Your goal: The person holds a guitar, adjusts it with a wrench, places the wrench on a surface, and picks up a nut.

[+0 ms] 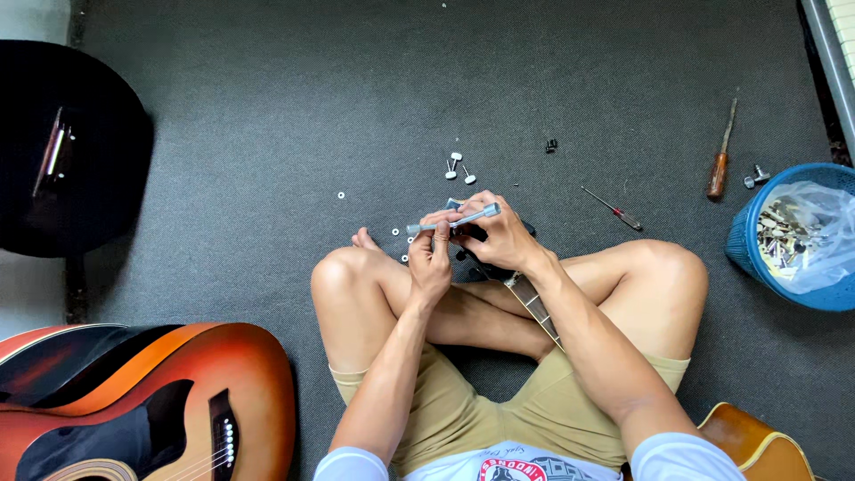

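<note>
I sit cross-legged on a dark grey carpet with a guitar neck point(534, 307) running up across my lap. Its black headstock point(481, 260) lies under my hands. My left hand point(431, 263) grips the near end of a grey tube-shaped tool point(454, 220) that lies level across both hands. My right hand point(500, 233) wraps around the headstock and steadies the tool's far end. The part of the headstock that the tool meets is hidden by my fingers. The guitar's brown body point(757, 445) shows at the lower right.
Loose tuning pegs point(458, 167) and small washers point(341, 194) lie on the carpet ahead. Two screwdrivers point(720, 156) point(614, 208) rest to the right, near a blue basket point(748, 240) with a plastic bag of metal parts. A sunburst guitar point(142, 405) lies lower left, a black guitar body point(71, 142) upper left.
</note>
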